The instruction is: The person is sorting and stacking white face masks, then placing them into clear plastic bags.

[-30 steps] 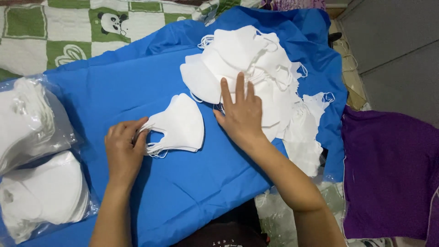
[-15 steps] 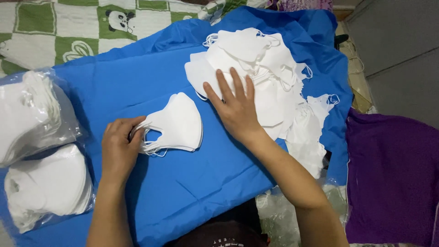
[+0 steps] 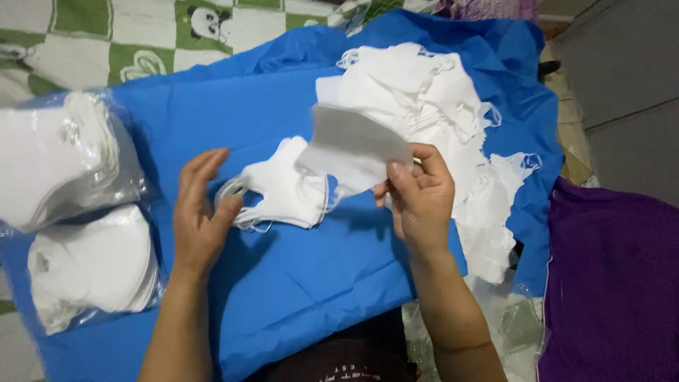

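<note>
With the right hand (image 3: 419, 201) pinching a blurred white folded face mask (image 3: 353, 145) just above the small white mask stack (image 3: 286, 191) on the blue cloth (image 3: 311, 283), the open left hand (image 3: 201, 212) steadying that stack's edge should probably help it land square.

A white mask (image 3: 353, 145), blurred, is raised off the cloth and pinched at its right edge by the right hand (image 3: 419, 198), thumb on top; it tilts up and to the left of that hand. A second white mask (image 3: 283, 189), folded flat with a curved front and thin ear loops, lies between the hands on the blue cloth. Its left loop touches the fingers of the open left hand (image 3: 199, 216), and its right part is overlapped by the raised mask.
</note>
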